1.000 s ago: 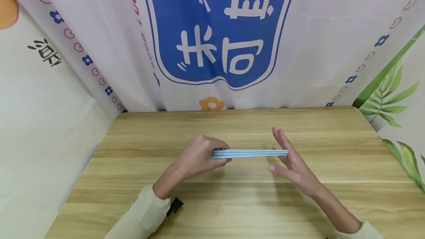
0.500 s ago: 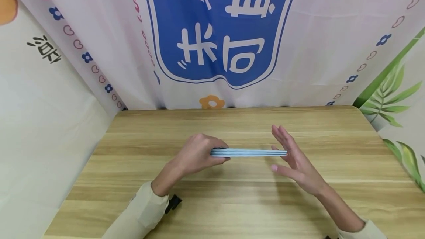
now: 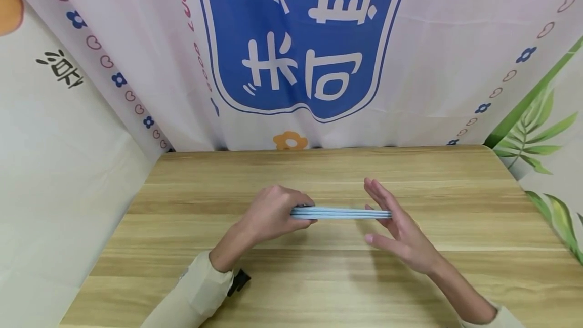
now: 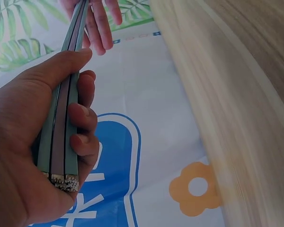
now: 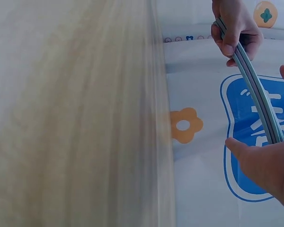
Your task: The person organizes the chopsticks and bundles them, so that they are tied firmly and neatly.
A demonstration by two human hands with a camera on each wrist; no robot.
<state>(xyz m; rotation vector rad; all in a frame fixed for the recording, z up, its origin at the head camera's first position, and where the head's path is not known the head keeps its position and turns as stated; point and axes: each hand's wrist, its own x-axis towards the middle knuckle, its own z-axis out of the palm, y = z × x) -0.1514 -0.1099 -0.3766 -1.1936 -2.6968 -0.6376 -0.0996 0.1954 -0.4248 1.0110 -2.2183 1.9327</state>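
A bundle of slim, square-edged chopsticks (image 3: 341, 212) lies level above the table, pale blue in the head view. My left hand (image 3: 273, 215) grips one end, thumb on one side and curled fingers on the other. In the left wrist view the chopsticks (image 4: 60, 127) look green and mauve, with speckled metallic ends beside the palm. At the far tips stands my right hand (image 3: 401, 232), fingers extended, thumb apart, its palm right at the tips. The right wrist view shows the left hand (image 5: 236, 28) around the bundle's other end.
A wood-grain table (image 3: 319, 287) spreads beneath both hands. Behind it hangs a white curtain with a blue sign print (image 3: 300, 39) and an orange flower (image 3: 290, 140). A black clip-like piece (image 3: 239, 282) sits at the left cuff.
My right hand has shifted slightly left, its palm staying at the chopstick tips. The left hand keeps its grip and has barely moved.
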